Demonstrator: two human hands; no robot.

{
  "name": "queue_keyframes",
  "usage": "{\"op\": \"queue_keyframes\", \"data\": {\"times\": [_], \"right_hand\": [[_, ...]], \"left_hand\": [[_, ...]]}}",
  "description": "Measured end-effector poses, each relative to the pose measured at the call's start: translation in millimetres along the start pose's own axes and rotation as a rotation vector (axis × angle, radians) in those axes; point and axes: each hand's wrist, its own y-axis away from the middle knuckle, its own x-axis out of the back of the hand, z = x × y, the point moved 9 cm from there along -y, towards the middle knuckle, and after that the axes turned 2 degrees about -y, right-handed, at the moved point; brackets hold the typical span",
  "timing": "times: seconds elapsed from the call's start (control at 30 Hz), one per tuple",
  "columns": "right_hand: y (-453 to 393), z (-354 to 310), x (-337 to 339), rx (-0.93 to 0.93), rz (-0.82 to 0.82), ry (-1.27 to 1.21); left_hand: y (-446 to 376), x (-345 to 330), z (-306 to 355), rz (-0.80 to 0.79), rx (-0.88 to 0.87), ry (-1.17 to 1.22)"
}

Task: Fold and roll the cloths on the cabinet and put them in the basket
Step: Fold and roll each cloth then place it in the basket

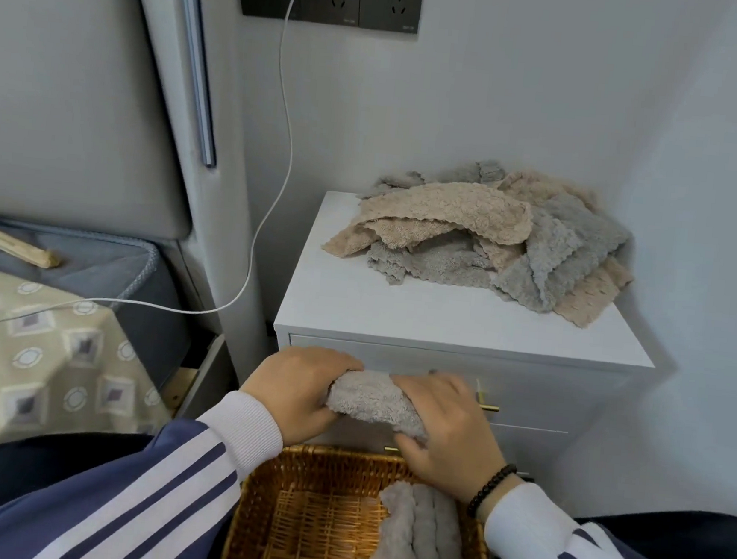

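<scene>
A rolled grey cloth (pixel 369 402) is held between both hands in front of the cabinet drawers, just above the basket's far rim. My left hand (pixel 299 384) grips its left end, and my right hand (pixel 447 433) wraps over its right end. Below them sits a wicker basket (pixel 305 523) with rolled grey cloths (pixel 419 546) lying along its right side. A loose heap of beige and grey cloths (pixel 490 241) lies on the back right of the white cabinet top (pixel 399 313).
A white charger cable (pixel 273 173) hangs from the wall socket down to a bed with a patterned sheet (pixel 30 352) on the left. The cabinet has gold drawer handles (pixel 487 405). A wall closes in on the right.
</scene>
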Motion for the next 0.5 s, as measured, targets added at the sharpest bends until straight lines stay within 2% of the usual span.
{"op": "queue_keyframes", "data": {"times": [0.07, 0.13, 0.2, 0.27, 0.33, 0.4, 0.5], "right_hand": [[13, 11, -19, -0.211, -0.086, -0.117], [33, 26, -43, -0.503, -0.192, -0.262], [61, 33, -66, -0.787, -0.242, -0.428], [92, 32, -84, -1.019, -0.259, -0.494], [123, 29, -100, -1.203, -0.302, -0.454], [147, 26, -118, -1.31, -0.342, -0.449], [168, 23, -146, -1.371, -0.446, -0.457]], "left_hand": [[6, -23, -17, -0.182, 0.272, 0.059], [23, -55, -36, -0.356, 0.554, 0.144], [43, -89, -43, -0.453, 0.753, 0.273], [58, -123, -40, -0.542, 0.834, 0.353], [70, -154, -31, -0.627, 0.88, 0.447], [82, -173, -30, -0.677, 0.97, 0.52], [103, -191, -34, -0.751, 1.125, 0.577]]}}
